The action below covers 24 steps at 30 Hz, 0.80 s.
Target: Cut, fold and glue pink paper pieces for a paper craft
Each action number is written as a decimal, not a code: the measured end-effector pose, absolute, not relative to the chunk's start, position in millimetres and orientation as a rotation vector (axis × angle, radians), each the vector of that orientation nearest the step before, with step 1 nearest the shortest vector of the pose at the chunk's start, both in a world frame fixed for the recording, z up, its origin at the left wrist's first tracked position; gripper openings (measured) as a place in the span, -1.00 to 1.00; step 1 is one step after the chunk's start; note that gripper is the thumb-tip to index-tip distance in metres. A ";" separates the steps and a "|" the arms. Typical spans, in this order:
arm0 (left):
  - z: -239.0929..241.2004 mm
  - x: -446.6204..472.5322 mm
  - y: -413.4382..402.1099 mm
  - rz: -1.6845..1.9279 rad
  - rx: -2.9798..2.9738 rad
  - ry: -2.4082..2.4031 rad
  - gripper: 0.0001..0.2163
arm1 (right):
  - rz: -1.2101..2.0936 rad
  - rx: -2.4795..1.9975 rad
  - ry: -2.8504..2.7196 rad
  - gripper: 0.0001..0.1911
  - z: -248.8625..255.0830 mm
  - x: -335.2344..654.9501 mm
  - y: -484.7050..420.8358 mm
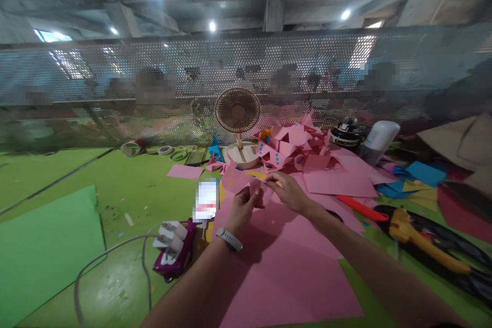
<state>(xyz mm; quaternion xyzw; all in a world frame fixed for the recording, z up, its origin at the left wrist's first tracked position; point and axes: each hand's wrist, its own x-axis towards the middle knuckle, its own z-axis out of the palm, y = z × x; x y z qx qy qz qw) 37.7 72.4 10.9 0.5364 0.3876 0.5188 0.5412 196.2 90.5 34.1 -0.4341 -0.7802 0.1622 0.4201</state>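
Observation:
A folded piece of pink paper (pixel 235 180) with small yellow dots is held up in front of me. My left hand (pixel 246 204), with a pale band on its wrist, grips the paper's lower part between thumb and fingers. At the paper's right edge my right hand (pixel 283 189) is closed in a pinch; its fingertips touch the pink paper. Under both hands lie large flat pink sheets (pixel 292 271). Beyond them rises a heap of folded pink paper pieces (pixel 295 141), some carrying blue dots.
A small fan (pixel 237 110) stands at the back. To the left are a lit phone (pixel 206 201), a purple power strip (pixel 175 253) with its cable, and a green sheet (pixel 49 251). On the right lie a red-handled cutter (pixel 361 208) and a yellow glue gun (pixel 426 243).

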 end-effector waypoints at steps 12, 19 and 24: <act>7.0 38.0 73.5 1.207 1.169 0.847 -0.67 | 0.411 -1.067 -1.956 -0.87 34.3 195.4 89.8; 7.8 37.4 73.3 1.198 1.157 0.824 -0.73 | 0.417 -1.074 -1.949 -0.88 33.8 196.0 90.6; 9.6 37.3 72.3 1.184 1.087 0.828 -0.68 | 0.409 -1.061 -1.945 -0.88 34.3 196.1 90.3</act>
